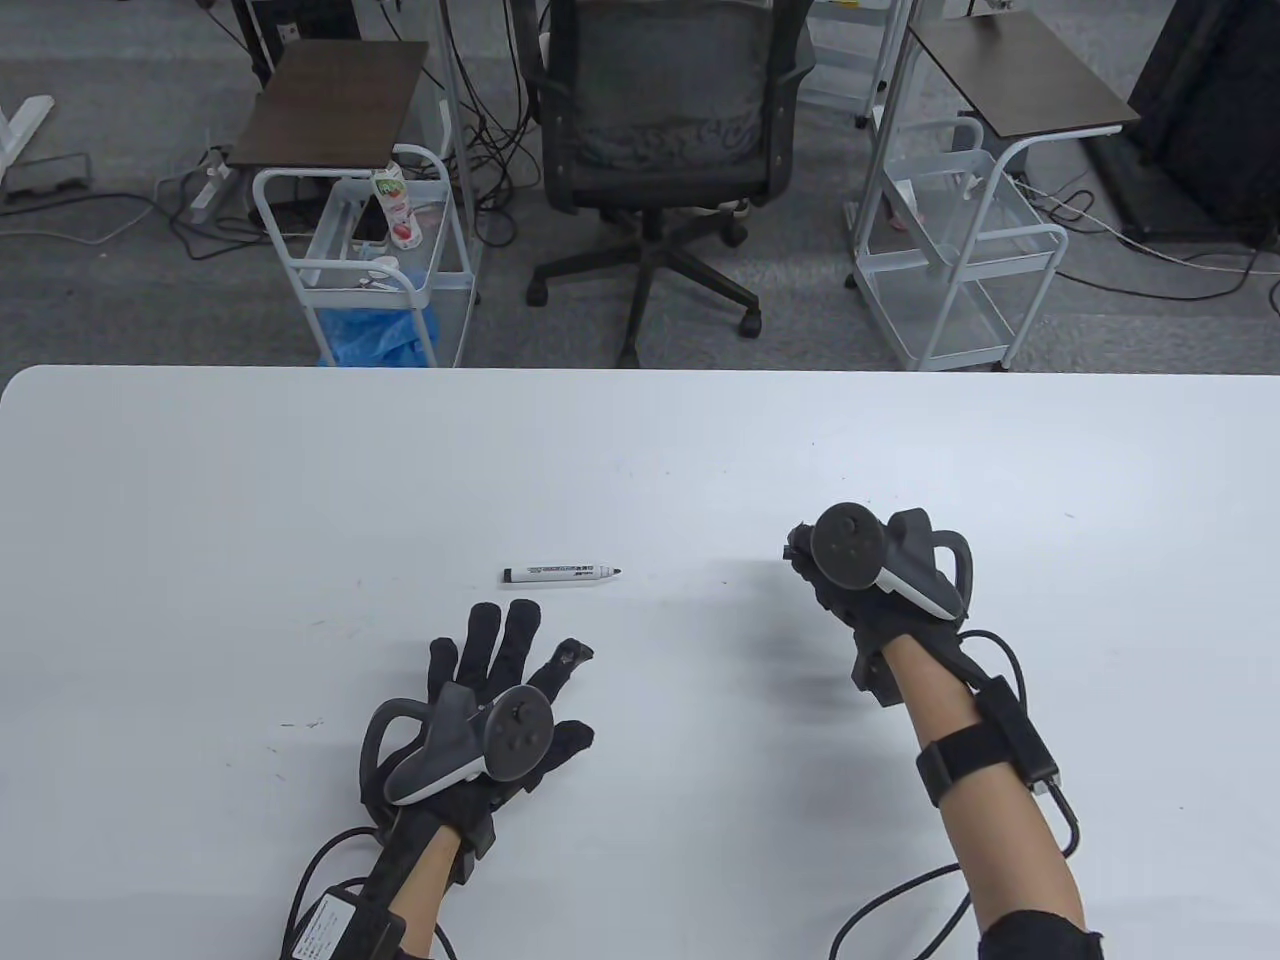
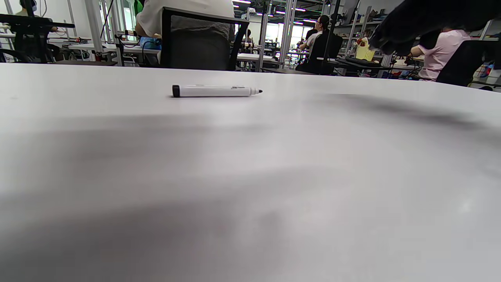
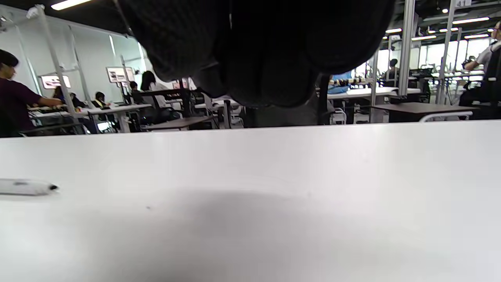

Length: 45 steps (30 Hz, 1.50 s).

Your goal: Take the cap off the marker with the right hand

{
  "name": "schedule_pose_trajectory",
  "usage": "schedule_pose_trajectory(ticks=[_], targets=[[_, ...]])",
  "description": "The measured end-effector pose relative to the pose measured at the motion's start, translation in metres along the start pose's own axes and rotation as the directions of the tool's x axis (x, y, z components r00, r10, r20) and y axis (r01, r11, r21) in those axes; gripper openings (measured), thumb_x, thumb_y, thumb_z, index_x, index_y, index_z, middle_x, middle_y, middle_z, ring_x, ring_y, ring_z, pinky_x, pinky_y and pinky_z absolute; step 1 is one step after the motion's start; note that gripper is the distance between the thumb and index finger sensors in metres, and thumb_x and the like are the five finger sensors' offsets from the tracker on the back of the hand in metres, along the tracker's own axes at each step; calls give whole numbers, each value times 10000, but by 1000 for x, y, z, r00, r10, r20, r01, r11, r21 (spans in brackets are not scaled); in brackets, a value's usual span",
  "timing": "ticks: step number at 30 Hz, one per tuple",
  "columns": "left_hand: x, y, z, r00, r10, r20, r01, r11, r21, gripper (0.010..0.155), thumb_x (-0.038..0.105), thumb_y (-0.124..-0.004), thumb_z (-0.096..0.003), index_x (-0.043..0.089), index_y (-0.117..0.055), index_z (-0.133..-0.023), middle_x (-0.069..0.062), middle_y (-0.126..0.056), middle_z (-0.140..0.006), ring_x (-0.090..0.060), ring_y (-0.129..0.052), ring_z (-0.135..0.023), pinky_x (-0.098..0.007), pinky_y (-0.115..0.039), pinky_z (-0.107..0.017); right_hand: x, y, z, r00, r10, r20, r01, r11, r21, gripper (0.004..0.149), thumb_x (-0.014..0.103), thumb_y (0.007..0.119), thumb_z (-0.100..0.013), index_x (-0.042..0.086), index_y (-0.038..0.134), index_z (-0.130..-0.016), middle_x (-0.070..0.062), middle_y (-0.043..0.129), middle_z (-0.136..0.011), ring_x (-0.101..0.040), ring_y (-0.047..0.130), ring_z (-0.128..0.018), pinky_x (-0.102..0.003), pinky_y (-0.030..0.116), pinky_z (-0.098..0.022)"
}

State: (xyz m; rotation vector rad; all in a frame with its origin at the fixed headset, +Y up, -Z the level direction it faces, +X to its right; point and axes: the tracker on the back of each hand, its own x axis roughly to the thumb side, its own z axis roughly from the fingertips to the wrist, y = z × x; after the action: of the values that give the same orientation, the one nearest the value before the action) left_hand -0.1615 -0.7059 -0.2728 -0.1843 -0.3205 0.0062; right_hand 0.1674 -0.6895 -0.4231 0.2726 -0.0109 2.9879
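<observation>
One marker [image 1: 562, 574] is seen lying flat on the white worktop [image 1: 200, 480], its long axis running left to right in the table view, with the black end plug at the left and the bare dark tip at the right. The tip is uncovered in all three views, and printed text is carried along the white barrel. In the left wrist view the marker [image 2: 216, 91] is shown side-on in the middle distance, resting on the surface and touched by nothing. In the right wrist view only its blurred tip end [image 3: 27, 187] is caught at the left edge. The left hand [image 1: 495, 700] is placed near the marker on the near side, apart from it, with the fingers spread and extended toward it and nothing held; its grip is open. The right hand [image 1: 860, 590] is raised off the worktop to the right of the marker, well apart from it, with the fingers curled into a closed grip. In the right wrist view the gloved fingers [image 3: 266, 51] are bunched together at the top edge; whether anything is enclosed in them cannot be told. Beyond the far edge of the worktop an office chair [image 1: 665, 120] is seen, flanked by two white wire carts [image 1: 365, 270].
</observation>
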Motion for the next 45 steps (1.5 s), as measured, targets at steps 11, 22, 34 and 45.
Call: schedule_pose_trajectory(ticks=[11,22,34,45], targets=[[-2,2,1,1000,7,-3,-7,1000,5,834,738,-415,-416,479,-206,-1181,-25,-7,-1275,-388,-50,-1181,-648,-202,-869,-1,60,-33,986,166,-15,-164,983,85,421,343,746,-526,242,796,-932,-12,844,-917,-213,844,-754,-371,772,-547],[-4,2,2,1000,8,-5,-8,1000,0,832,739,-407,-414,475,-170,-1167,-22,-2,-1272,-390,-45,-1178,-647,-199,-869,8,63,-33,969,246,-22,-242,965,100,429,353,786,-511,242,762,-925,-7,825,-933,-217,837,-769,-381,767,-561],[-5,2,2,1000,16,0,-16,1000,11,834,738,-407,-415,469,-166,-1167,-29,-3,-1272,-393,-50,-1178,-651,-199,-866,-14,2,-5,966,243,-88,-238,969,63,605,406,744,-518,190,648,-1074,-82,705,-1089,-291,741,-924,-466,701,-651],[-18,6,7,997,62,-38,-60,997,47,833,740,-398,-417,467,-160,-1168,-32,-4,-1272,-397,-49,-1175,-652,-196,-862,-6,-75,63,992,125,-28,-127,986,-110,694,474,643,-554,212,462,-1171,-181,440,-1249,-405,498,-1100,-642,431,-781]])
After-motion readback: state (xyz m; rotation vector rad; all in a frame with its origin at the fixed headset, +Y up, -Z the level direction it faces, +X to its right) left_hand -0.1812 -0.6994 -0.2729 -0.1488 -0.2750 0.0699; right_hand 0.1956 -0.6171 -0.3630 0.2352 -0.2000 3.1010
